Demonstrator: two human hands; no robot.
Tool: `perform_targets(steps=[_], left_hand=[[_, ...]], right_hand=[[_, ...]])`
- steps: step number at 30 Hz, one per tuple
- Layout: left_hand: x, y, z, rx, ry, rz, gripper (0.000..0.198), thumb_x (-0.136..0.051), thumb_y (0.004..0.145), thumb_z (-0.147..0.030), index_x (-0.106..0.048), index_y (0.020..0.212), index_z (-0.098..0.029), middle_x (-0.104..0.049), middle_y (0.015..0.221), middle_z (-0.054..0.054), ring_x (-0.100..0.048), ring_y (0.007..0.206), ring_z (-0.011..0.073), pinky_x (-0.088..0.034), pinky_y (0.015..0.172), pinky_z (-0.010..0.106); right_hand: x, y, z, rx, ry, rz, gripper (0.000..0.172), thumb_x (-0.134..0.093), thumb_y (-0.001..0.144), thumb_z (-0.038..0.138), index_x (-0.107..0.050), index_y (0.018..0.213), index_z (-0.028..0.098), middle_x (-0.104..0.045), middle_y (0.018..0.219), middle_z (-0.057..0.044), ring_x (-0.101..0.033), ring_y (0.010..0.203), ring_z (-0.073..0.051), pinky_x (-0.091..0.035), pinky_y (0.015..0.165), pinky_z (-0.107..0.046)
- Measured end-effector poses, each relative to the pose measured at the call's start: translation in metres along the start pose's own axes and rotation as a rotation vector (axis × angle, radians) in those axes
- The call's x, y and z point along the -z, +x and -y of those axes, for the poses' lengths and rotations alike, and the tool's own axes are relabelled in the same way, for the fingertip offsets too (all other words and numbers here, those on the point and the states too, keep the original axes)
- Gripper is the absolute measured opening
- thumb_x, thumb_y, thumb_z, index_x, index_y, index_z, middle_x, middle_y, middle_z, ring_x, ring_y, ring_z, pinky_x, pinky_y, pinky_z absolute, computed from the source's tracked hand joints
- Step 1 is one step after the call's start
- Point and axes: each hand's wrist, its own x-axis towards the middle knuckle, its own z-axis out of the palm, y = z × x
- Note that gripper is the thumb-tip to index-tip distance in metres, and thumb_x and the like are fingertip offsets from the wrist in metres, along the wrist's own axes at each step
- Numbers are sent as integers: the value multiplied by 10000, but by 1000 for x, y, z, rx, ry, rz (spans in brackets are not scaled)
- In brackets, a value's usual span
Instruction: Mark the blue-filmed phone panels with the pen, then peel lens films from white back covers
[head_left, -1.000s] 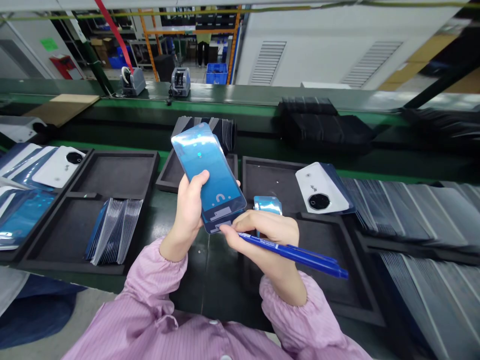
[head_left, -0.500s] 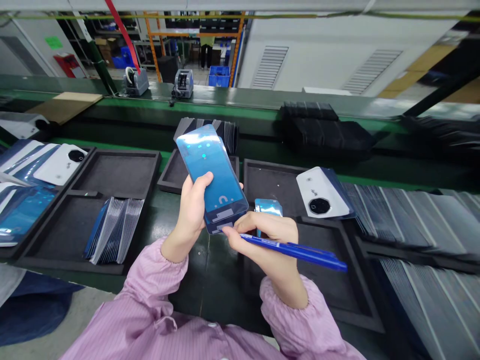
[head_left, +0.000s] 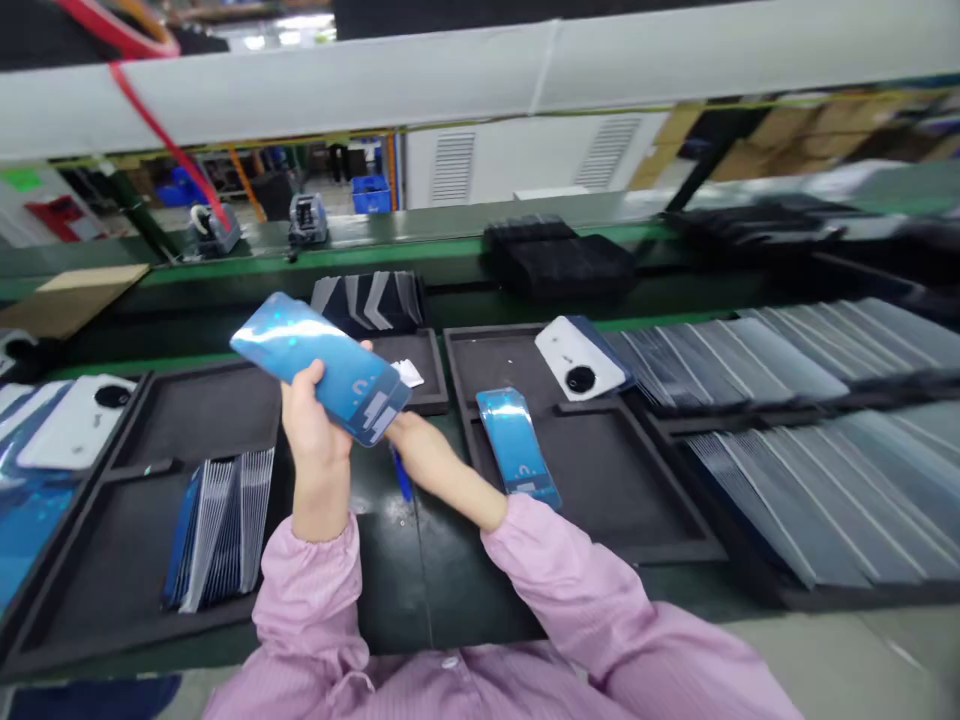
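My left hand (head_left: 315,415) is closed on a blue film-covered phone panel (head_left: 319,360), thumb on its face, tilted above the bench. My right hand (head_left: 416,450) is at the panel's lower right end, fingertips partly hidden behind it. From under this hand a blue pen (head_left: 402,478) sticks out downward. A second blue phone panel (head_left: 516,440) lies on the right black tray (head_left: 630,480), beyond my right forearm. Farther back on that tray, a white phone back cover (head_left: 577,355) with a round black camera area leans on a row of panels.
Left, a black tray (head_left: 82,560) holds a fanned stack of panels (head_left: 225,530). More white covers (head_left: 75,430) lie at far left. Rows of grey film-covered panels (head_left: 817,500) fill the right. Tape dispensers (head_left: 307,220) stand on the back ledge. A small white piece (head_left: 409,373) lies behind the held panel.
The held panel has moved left and turned more sideways. My right hand has reached left with it, and the pen now points downward. The view has swung right.
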Motion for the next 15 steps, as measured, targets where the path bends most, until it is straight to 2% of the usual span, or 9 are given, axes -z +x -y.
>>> perform_targets(steps=[3, 6, 9, 11, 13, 15], left_hand=[[5, 4, -5, 26, 2, 78, 517, -603, 739, -249, -509, 1245, -211, -769, 1068, 101, -760, 1098, 346, -575, 1020, 551], [8, 5, -8, 27, 19, 168, 468, -590, 733, -235, -569, 1201, -214, -718, 1296, 120, -630, 1352, 362, -502, 1137, 572], [10, 2, -11, 71, 17, 185, 424, -577, 725, -213, -636, 1146, -208, -690, 1370, 94, -549, 1444, 333, -459, 1203, 562], [10, -1, -14, 110, 39, 165, 374, -576, 726, -225, -673, 1086, -200, -714, 1312, 85, -548, 1438, 327, -471, 1197, 568], [10, -5, -16, 142, 65, 170, 317, -594, 734, -278, -698, 1021, -190, -736, 1201, 83, -606, 1351, 330, -525, 1140, 566], [7, -8, -14, 179, 69, 231, 321, -637, 737, -365, -714, 983, -174, -735, 1098, 81, -688, 1161, 305, -605, 1019, 515]], right_hand=[[-34, 12, 21, -2, -92, 107, 106, -643, 974, 52, -695, 987, 144, -713, 1068, -60, -678, 1035, -221, -575, 892, -356], [-38, 18, 26, -47, -136, 163, 74, -667, 997, 106, -695, 1058, 137, -699, 1111, -51, -676, 1048, -215, -587, 903, -385], [-11, 8, 13, -138, -144, 138, 218, -667, 978, 122, -678, 1188, 182, -691, 1158, -41, -658, 1083, -222, -567, 931, -378], [16, -9, -2, -295, -167, 34, 332, -602, 1003, 147, -616, 1330, 201, -659, 1277, -87, -614, 1188, -256, -535, 993, -400], [41, -30, -19, -538, -206, -106, 464, -575, 1031, 226, -487, 1477, 131, -555, 1432, -219, -527, 1315, -353, -490, 1055, -498], [56, -50, -37, -771, -216, -183, 797, -751, 943, 334, -350, 1557, 24, -466, 1471, -352, -467, 1352, -475, -457, 1059, -621]])
